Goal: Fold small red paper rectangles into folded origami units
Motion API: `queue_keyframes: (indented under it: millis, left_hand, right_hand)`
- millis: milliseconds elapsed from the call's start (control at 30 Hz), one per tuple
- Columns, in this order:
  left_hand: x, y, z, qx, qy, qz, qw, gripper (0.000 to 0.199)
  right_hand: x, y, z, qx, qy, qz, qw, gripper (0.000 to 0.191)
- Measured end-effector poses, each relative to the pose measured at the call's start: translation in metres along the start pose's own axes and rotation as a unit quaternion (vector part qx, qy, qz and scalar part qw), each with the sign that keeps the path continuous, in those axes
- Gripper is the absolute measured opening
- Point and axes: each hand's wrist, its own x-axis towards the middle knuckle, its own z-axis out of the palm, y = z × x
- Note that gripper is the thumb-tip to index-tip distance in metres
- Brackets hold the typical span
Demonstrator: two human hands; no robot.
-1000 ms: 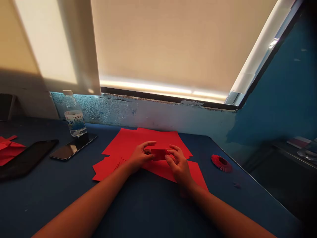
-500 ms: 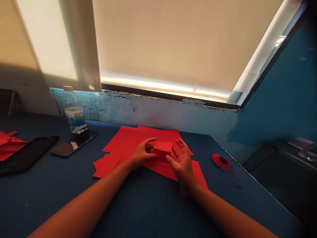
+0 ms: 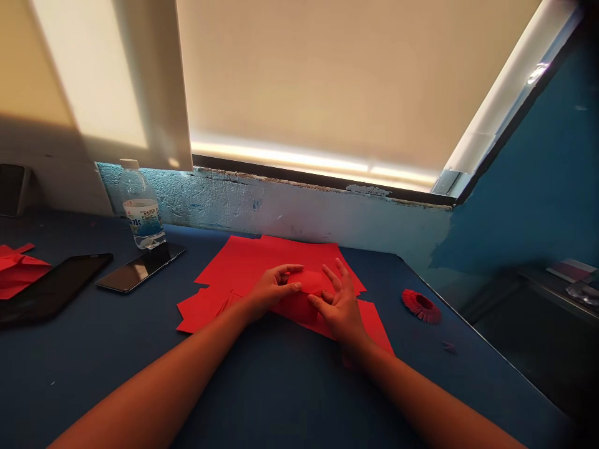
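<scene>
Between my hands is a small piece of red paper (image 3: pixel 306 282), bent so that its top face catches the light. My left hand (image 3: pixel 274 288) grips its left side, thumb in front and fingers behind. On the right, my right hand (image 3: pixel 342 308) pinches the lower right edge with thumb and a bent finger, while its other fingers stretch upward. Beneath both hands lie several overlapping red paper sheets (image 3: pixel 253 259). The paper's far side is hidden.
A fringed red paper ring (image 3: pixel 421 306) lies at the right, by a small scrap (image 3: pixel 448 347). To the left are a water bottle (image 3: pixel 143 212), a phone (image 3: pixel 140 268), a dark flat device (image 3: pixel 56 290) and folded red paper (image 3: pixel 19 271). The blue table (image 3: pixel 262 393) meets the wall behind.
The small red paper has tilted and bent between my hands. My left thumb and fingers have shifted slightly right, and my right fingers have closed on the paper's edge.
</scene>
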Motion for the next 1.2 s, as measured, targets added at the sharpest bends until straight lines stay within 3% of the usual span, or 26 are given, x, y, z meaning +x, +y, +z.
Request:
queue_keyframes:
  millis: [200, 333, 433, 533, 600, 800, 1000, 1200]
  left_hand:
    - [0.004, -0.009, -0.003, -0.03, -0.01, 0.028, 0.999, 0.081]
    - [0.007, -0.013, -0.004, -0.067, -0.013, 0.028, 0.997, 0.09]
    - [0.007, -0.013, -0.004, -0.018, 0.005, 0.027, 0.999, 0.058]
    - [0.005, -0.011, -0.004, 0.051, 0.02, 0.031, 0.998, 0.014]
    - [0.005, -0.012, -0.004, 0.06, 0.027, 0.03, 0.997, 0.01]
    - [0.011, -0.016, -0.004, -0.07, 0.064, 0.017, 0.995, 0.039]
    - [0.004, -0.006, 0.0, 0.072, 0.032, 0.025, 0.997, 0.038]
    - [0.005, -0.009, -0.004, 0.046, 0.024, 0.033, 0.998, 0.036]
  right_hand:
    - [0.006, 0.008, -0.005, 0.032, 0.001, 0.097, 0.995, 0.09]
    - [0.005, 0.004, -0.004, 0.009, -0.022, 0.093, 0.995, 0.059]
    - [0.003, 0.005, -0.003, -0.036, -0.013, 0.04, 0.998, 0.028]
    - [0.003, 0.007, -0.006, -0.088, 0.018, 0.018, 0.996, 0.016]
    - [0.004, 0.009, -0.007, -0.091, 0.027, 0.012, 0.995, 0.013]
    - [0.007, 0.01, -0.008, -0.093, 0.029, -0.032, 0.995, 0.014]
    - [0.007, 0.014, -0.009, -0.113, 0.02, -0.067, 0.991, 0.018]
    - [0.003, 0.003, -0.005, -0.113, 0.025, -0.036, 0.993, 0.024]
